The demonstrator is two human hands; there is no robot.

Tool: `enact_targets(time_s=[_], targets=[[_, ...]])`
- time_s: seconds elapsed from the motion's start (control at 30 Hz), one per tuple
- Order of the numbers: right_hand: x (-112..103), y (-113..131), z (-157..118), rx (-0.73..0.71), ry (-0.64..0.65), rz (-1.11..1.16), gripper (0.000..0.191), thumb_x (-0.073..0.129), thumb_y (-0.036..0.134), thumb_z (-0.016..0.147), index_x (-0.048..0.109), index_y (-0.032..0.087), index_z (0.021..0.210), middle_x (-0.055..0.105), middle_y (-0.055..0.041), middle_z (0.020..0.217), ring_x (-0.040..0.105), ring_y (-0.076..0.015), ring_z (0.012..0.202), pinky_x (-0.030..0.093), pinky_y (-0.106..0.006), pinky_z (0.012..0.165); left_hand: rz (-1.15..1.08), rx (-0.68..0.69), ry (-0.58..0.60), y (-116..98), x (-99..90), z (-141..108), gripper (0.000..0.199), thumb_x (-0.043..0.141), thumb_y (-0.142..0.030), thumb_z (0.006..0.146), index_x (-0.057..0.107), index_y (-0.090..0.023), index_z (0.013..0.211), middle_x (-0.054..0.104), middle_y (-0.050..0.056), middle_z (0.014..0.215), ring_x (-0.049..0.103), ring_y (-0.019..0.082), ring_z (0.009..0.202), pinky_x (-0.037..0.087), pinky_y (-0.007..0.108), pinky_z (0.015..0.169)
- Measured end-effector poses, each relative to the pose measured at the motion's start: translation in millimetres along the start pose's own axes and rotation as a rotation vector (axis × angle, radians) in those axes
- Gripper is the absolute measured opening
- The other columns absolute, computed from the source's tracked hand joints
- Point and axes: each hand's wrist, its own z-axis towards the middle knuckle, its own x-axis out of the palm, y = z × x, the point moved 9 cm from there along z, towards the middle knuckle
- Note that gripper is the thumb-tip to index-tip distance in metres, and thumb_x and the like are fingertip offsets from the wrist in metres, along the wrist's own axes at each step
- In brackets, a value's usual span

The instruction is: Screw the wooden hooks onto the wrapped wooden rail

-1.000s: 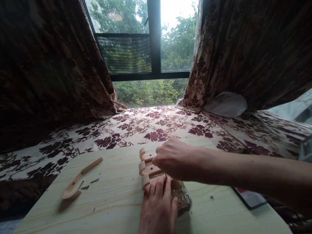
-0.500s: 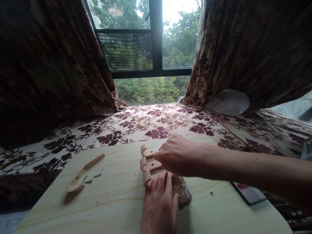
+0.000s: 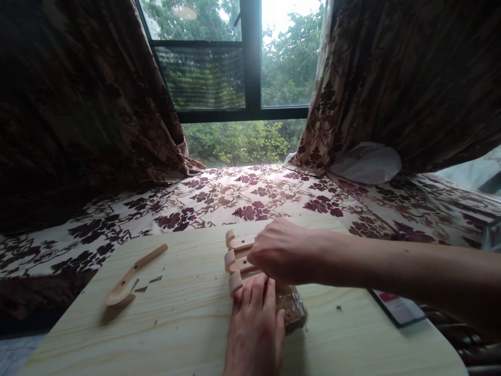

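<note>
Three curved wooden hooks (image 3: 236,261) lie side by side on a brown piece wrapped in clear plastic (image 3: 290,307), at the middle of the light wooden table (image 3: 188,324). My left hand (image 3: 256,318) lies over the nearest hook and the wrapped piece, fingers bent and pressed down on them. Above the hooks' right part, my right hand (image 3: 282,253) is closed in a fist; whatever it grips is hidden beneath the fingers. Farther left, a loose wooden hook (image 3: 131,274) with two dark holes rests on the table.
Several small screws (image 3: 141,288) lie beside the loose hook. A flat dark-edged object (image 3: 399,309) sits at the table's right edge, under my right forearm. Beyond are a floral cloth (image 3: 250,193), a white plastic bag (image 3: 368,163) and curtains round a window.
The view has shifted very slightly. Both hands stay at nearly the same places on the hooks, with no clear change in grip.
</note>
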Motion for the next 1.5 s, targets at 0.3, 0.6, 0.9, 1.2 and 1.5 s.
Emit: enact_targets(time_s=[0.3,0.6,0.9,1.2,1.5], targets=[[6.3,-22.4,-7.1,0.127,-0.009,0.029,0.014,0.052,0.017,0.076,0.066,0.017,0.076,0.068,-0.0046,0.077,0.052,-0.0127,0.06,0.024,-0.026,0.048,0.097,0.127,-0.064,-3.5,2.9,-4.1,0.051,0.051,-0.025,0.08,0.045,-0.012,0.129,0.052,0.012,0.127,0.051,0.026,0.114,0.049,0.038,0.091],[9.9,-31.8,-15.3,0.156,-0.04,0.094,0.018,0.05,0.018,0.079,0.067,0.02,0.085,0.069,-0.0032,0.084,0.056,-0.0135,0.07,0.027,-0.025,0.051,0.099,0.094,-0.057,-4.4,8.4,-8.5,0.05,0.05,-0.025,0.081,0.046,-0.013,0.13,0.051,0.01,0.131,0.049,0.026,0.117,0.048,0.04,0.092],[4.7,-14.2,-7.2,0.064,0.022,0.001,0.017,0.051,0.009,0.078,0.067,0.015,0.073,0.065,-0.0057,0.071,0.05,-0.0125,0.058,0.025,-0.028,0.05,0.062,0.087,-0.059,-3.9,3.7,-5.6,0.047,0.05,-0.028,0.083,0.048,-0.014,0.128,0.053,0.008,0.128,0.049,0.025,0.116,0.047,0.037,0.095],[3.5,-16.6,5.1,0.088,0.112,-0.057,0.013,0.053,0.015,0.077,0.066,0.013,0.08,0.062,-0.0073,0.063,0.054,-0.0144,0.058,0.034,-0.026,0.054,0.075,0.091,-0.059,-4.2,3.3,-6.7,0.05,0.051,-0.026,0.082,0.046,-0.013,0.13,0.052,0.009,0.13,0.048,0.025,0.117,0.047,0.038,0.095],[4.1,-4.6,8.0,0.035,0.104,-0.067,0.01,0.052,0.014,0.078,0.062,0.014,0.075,0.061,-0.0059,0.064,0.052,-0.0134,0.057,0.034,-0.025,0.052,0.037,0.072,-0.041,-3.2,2.7,-5.6,0.047,0.048,-0.034,0.087,0.046,-0.015,0.13,0.052,0.008,0.13,0.048,0.025,0.117,0.047,0.037,0.096]])
